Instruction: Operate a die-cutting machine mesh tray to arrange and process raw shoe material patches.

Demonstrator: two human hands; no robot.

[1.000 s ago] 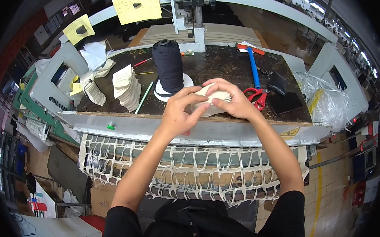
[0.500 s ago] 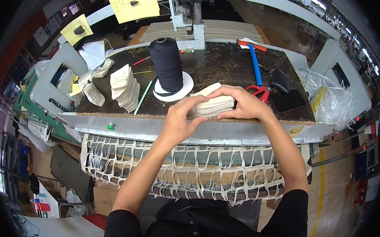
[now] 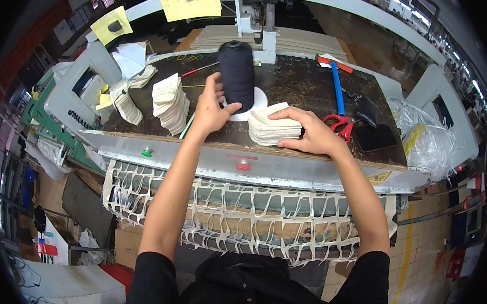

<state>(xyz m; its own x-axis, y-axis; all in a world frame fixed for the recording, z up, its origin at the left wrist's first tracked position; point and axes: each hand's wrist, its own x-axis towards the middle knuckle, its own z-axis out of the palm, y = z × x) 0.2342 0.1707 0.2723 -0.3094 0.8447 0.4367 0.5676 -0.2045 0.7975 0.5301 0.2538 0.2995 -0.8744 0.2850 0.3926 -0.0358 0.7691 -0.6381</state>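
My left hand (image 3: 211, 109) has its thumb across the lower front of a dark navy cone of thread (image 3: 236, 74), its fingers curled at the cone's left side. The cone stands upright on a white round base (image 3: 261, 99) and looks slightly blurred. At the table's front edge, my right hand (image 3: 316, 135) grips the right side of a stack of cream fabric pieces (image 3: 267, 127), fingers on top and thumb low at the front. Left of my left hand stands another cream fabric stack (image 3: 170, 104), with a pale green stick (image 3: 188, 126) between them.
Red-handled scissors (image 3: 341, 126), a blue-handled tool (image 3: 337, 88) and a black wallet (image 3: 367, 110) lie on the right. Further left are more cream pieces (image 3: 127, 107). White netting scrap (image 3: 251, 213) hangs below the front edge, beneath a red button (image 3: 243, 166).
My left hand has left the cream stack and taken hold of the thread cone, which has shifted a little to the right. My right hand stays on the stack. The view has shifted slightly.
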